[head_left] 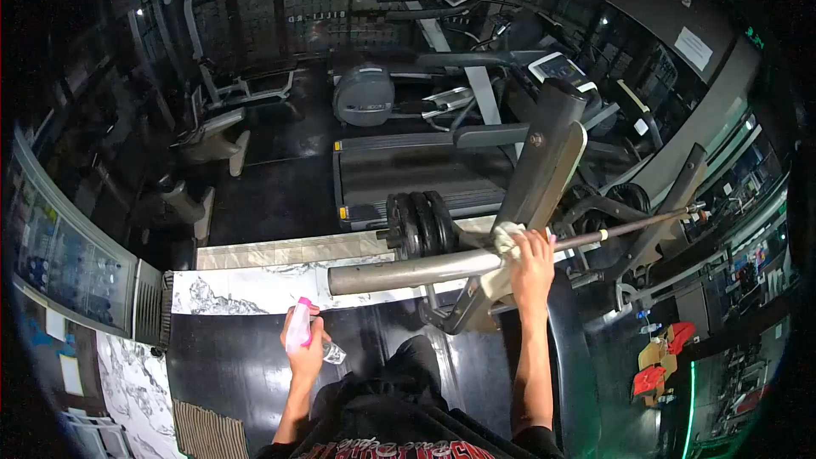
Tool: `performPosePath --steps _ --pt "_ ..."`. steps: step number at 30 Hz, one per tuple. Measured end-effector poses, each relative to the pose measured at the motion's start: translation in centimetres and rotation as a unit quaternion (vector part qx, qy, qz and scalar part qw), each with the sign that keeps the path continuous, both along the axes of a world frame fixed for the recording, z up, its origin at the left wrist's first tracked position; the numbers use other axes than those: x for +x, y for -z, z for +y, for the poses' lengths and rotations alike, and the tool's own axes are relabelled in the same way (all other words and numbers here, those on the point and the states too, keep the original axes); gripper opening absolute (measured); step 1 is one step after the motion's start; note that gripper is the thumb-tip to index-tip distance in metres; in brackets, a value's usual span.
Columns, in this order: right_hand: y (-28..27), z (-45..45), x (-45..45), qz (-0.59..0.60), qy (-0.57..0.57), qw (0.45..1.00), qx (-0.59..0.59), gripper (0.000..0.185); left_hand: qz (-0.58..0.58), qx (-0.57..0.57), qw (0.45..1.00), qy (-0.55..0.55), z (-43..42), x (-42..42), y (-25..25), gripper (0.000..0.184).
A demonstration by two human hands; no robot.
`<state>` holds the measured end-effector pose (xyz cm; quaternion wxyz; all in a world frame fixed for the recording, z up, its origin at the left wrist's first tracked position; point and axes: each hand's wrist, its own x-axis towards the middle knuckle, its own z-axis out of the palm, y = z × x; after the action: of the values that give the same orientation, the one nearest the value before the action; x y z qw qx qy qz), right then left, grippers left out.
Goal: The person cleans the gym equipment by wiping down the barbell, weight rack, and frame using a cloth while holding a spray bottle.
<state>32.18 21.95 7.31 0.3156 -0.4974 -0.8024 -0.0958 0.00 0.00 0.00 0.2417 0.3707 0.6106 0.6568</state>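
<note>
My left hand (304, 348) is wrapped round a spray bottle (299, 325) with a pink head and a clear body, held low over the dark floor. My right hand (533, 268) presses a pale crumpled cloth (507, 240) against the barbell (416, 272), near the inner end of its thick sleeve. Behind the cloth rises a grey rack upright (541, 166). The barbell's thin shaft runs off to the right toward a second upright (680, 195). Part of the cloth is hidden under my fingers.
Black weight plates (416, 225) hang on the rack just beyond the bar. Past a marble-look step (255, 289) stands a treadmill (416, 172), with an elliptical machine (364, 95) behind it. A black bench pad (574, 365) lies right of my legs. At left is a glass-front fridge (76, 246).
</note>
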Motion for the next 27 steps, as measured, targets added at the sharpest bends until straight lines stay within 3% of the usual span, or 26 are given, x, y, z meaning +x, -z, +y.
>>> performPosePath --steps 3,5,9,13,18,19,21,23,24,27 --pt "-0.2 -0.4 -0.2 -0.017 0.024 0.999 0.035 0.035 -0.012 0.003 1.000 -0.013 -0.4 0.9 0.3 0.016" --pt "0.9 -1.1 -3.0 0.054 0.022 0.997 0.054 0.036 -0.020 -0.016 0.999 -0.032 -0.9 -0.1 -0.3 0.015" --pt "1.9 -4.3 -10.5 0.150 -0.132 0.979 -0.040 0.036 -0.022 0.003 0.999 -0.049 -1.0 -0.1 0.0 0.014" --pt "1.6 -9.2 -19.9 0.060 -0.270 0.958 -0.078 0.040 0.002 -0.004 0.998 -0.060 -1.8 -0.9 1.1 0.020" --pt "1.8 -8.0 -19.6 0.041 -0.272 0.959 -0.074 0.042 0.027 -0.010 0.996 -0.081 -2.5 -1.7 1.0 0.029" --pt "0.3 -7.8 -18.2 0.041 -0.255 0.957 -0.135 0.040 0.026 -0.017 0.997 -0.076 -2.5 -1.7 1.0 0.030" --pt "0.6 -5.6 -14.8 0.022 -0.192 0.978 -0.080 0.040 0.024 -0.024 0.997 -0.071 -2.2 -1.5 1.1 0.031" --pt "-0.5 -3.9 -9.9 0.036 -0.130 0.986 -0.101 0.036 0.033 -0.001 0.998 -0.057 -1.7 -0.9 1.2 0.033" --pt "-0.1 -2.5 -7.4 0.038 -0.090 0.989 -0.110 0.032 -0.013 0.003 0.998 -0.069 -1.2 -0.1 -0.2 0.017" --pt "-0.2 0.5 -2.5 0.001 0.022 0.999 -0.039 0.030 -0.040 0.018 0.998 -0.053 -0.8 0.5 0.0 0.018"
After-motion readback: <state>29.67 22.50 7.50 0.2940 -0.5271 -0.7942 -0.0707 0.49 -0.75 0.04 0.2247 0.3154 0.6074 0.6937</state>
